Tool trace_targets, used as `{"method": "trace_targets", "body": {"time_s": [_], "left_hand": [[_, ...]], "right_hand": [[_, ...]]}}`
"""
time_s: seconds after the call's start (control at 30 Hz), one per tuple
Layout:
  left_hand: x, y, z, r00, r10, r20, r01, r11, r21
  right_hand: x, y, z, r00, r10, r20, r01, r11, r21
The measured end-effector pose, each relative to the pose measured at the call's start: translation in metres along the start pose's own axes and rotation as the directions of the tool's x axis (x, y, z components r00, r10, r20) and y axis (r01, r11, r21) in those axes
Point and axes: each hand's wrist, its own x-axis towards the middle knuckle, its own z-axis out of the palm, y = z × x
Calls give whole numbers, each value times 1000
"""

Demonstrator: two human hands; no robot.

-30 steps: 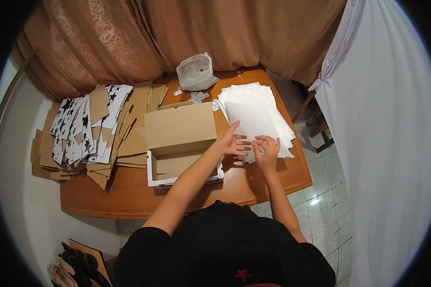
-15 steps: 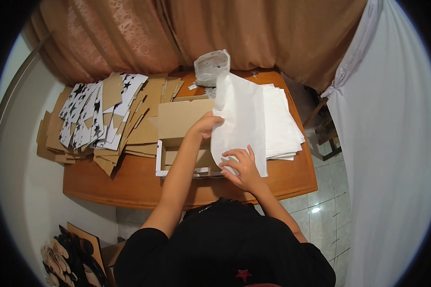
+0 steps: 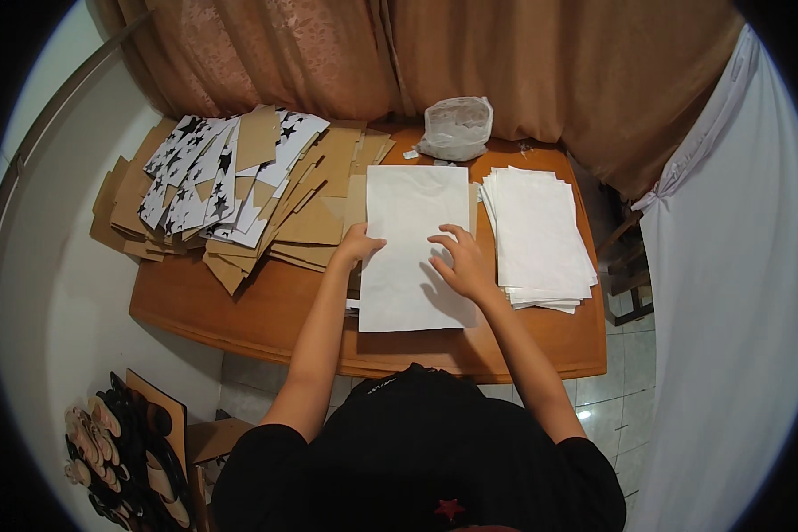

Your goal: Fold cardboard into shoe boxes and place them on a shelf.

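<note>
A white sheet of paper [image 3: 412,204] lies flat over the open cardboard box, of which only slivers of edge show around it. My left hand [image 3: 359,246] grips the sheet's left edge, thumb on top and fingers underneath. Over the right half of the sheet is my right hand [image 3: 459,262], its fingers spread and casting a shadow on the paper; whether the fingertips touch it I cannot tell. To the right lies a stack of white paper sheets [image 3: 545,235].
Flattened cardboard boxes [image 3: 328,222], some white with black stars, are piled at the left of the wooden table [image 3: 266,306]. A clear plastic bag [image 3: 457,129] stands at the back. Brown curtains [image 3: 505,62] hang behind. Several sandals [image 3: 97,443] are at lower left.
The paper has gone from tilted up beside the box to lying flat over it. My right hand has moved up along the sheet. The view has shifted, moving the table rightward.
</note>
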Motion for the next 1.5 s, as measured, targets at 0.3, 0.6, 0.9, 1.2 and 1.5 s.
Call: {"method": "trace_targets", "body": {"time_s": [0.3, 0.6, 0.9, 1.2, 1.5], "left_hand": [[-37, 11, 12, 666, 667, -334, -284, 641, 713], [-78, -27, 33, 833, 225, 506, -523, 619, 586], [-59, -9, 38, 732, -442, 519, -242, 544, 804], [-53, -17, 66, 756, -131, 642, -494, 529, 690], [-47, -19, 87, 665, -267, 698, -268, 787, 556]], "right_hand": [[34, 13, 38, 997, 59, 58, -47, 980, -194], [38, 27, 58, 979, 161, 123, -106, 923, -369], [36, 30, 61, 988, 148, 38, -125, 925, -358], [34, 41, 60, 995, 96, -36, -102, 951, -293], [35, 43, 48, 993, 0, -121, -27, 974, -226]]}}
